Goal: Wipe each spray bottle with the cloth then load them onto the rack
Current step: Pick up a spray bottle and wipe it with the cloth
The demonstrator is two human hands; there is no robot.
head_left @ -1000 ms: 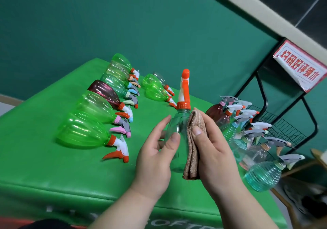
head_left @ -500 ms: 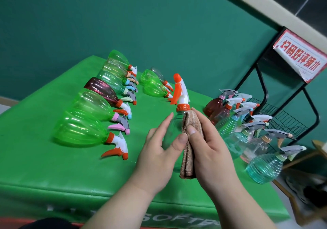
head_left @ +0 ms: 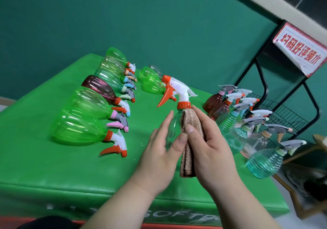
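My left hand [head_left: 159, 151] curls round a clear spray bottle [head_left: 174, 129], held upright, while my right hand [head_left: 210, 151] clamps a folded brown cloth [head_left: 190, 122] against the bottle's side, thumb pressing on the fold. The white-and-orange trigger head [head_left: 178, 90] points left. On the green table [head_left: 44, 167], a row of bottles [head_left: 77, 129] lies flat to my left, mostly green, one dark red. A cluster of bottles [head_left: 230, 121] stands at the right edge, beside the black wire rack [head_left: 290, 115] under a red-lettered sign [head_left: 300, 50].
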